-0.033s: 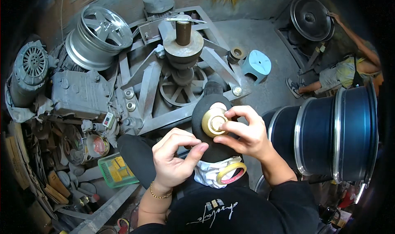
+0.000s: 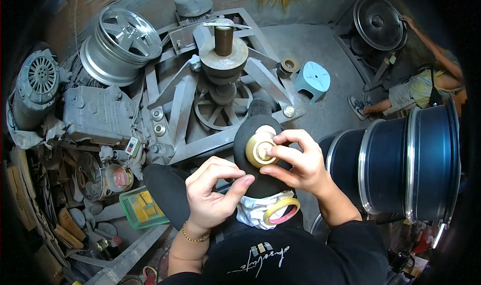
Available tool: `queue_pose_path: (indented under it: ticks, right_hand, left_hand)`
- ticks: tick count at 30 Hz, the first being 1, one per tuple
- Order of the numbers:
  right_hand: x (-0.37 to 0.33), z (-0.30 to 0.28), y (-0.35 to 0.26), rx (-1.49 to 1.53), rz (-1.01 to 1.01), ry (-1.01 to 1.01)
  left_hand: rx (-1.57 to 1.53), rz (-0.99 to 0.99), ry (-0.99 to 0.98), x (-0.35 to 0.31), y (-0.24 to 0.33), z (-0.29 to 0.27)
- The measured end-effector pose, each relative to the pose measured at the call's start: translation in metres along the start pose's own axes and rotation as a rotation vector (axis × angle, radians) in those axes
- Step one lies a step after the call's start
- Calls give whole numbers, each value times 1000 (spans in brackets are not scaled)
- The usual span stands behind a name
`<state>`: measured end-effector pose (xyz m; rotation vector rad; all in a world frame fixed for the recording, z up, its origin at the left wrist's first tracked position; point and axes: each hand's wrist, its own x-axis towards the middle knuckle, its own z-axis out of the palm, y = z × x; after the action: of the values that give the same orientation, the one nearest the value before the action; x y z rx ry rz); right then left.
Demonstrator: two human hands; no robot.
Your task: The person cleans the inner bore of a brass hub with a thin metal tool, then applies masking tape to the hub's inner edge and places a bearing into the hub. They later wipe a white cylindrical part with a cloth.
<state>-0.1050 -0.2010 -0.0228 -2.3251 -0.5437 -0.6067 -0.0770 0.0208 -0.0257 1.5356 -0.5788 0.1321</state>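
Observation:
A gold round cap (image 2: 253, 156) with a raised centre rests on my dark-clad knee. My right hand (image 2: 306, 166) grips its right side, with the thumb at the lower edge and fingertips on the centre. A pale pinkish patch (image 2: 265, 129) shows at the cap's far edge. To the left and nearer, my left hand (image 2: 213, 190) is closed in a pinch, thumb and forefinger tips nearly together. Whatever is between them is too small to make out. On my lap lie a crumpled white cloth (image 2: 249, 213) and a roll of yellow tape (image 2: 296, 203).
Ahead stands a metal frame (image 2: 183, 97) with an upright threaded spindle (image 2: 223, 40). Stacked dark blue wheel rims (image 2: 391, 160) stand close on my right. A silver wheel (image 2: 95, 59), a green basket (image 2: 130, 212) and a blue stool (image 2: 314, 79) surround me. Another person (image 2: 426, 87) sits far right.
The fingertips of my right hand have shifted slightly to the right on the cap, uncovering more of its centre. My left hand stays in place.

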Motion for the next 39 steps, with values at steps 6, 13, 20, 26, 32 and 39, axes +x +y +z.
queue_pose_path:
  ticks: [6, 13, 20, 26, 32, 39]
  right_hand:
    - [1, 0, -1, -60, -50, -1]
    - [2, -1, 0, -37, -45, 4]
    - [1, 3, -1, -63, -64, 13]
    - [0, 7, 4, 13, -58, 24]
    - [-1, 6, 1, 2, -14, -3]
    - [0, 0, -1, -13, 13, -26]
  left_hand:
    - [-1, 19, -15, -2, 1, -2]
    - [11, -36, -47, -3, 7, 0]
    - [-51, -154, -69, -11, 5, -2]
    - [53, -8, -92, -2, 17, 0]
    - [115, -48, -71, -5, 16, -2]
    - [110, -64, 8, -4, 5, 0]
